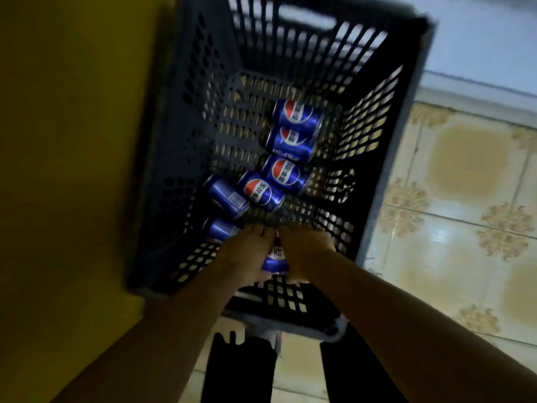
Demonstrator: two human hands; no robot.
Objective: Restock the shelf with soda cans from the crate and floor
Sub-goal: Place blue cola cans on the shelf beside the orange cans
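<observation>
Head view: fingers (255, 230) of left hand (247, 254) and right hand (305, 251) curl down over one blue soda can (274, 262). Both hands are wrapped tight on it, w/ only a strip of can showing btwn them. It sits low inside the black perforated crate (186, 141), close to the near wall. Six more lie on their sides on the crate bottom: far cans (299, 114) as a touching pair, middle cans (261, 191) also touching, left cans (225, 196) by the left wall, the nearer one partly behind the left hand. Yellow surface (72, 141) left of crate, patterned floor tiles (465, 199) right. Dark trouser legs (238, 370) below, cut off by the frame edge. Pic is dim and motion-blurred, so fingertips and can ends are hard to make out.
</observation>
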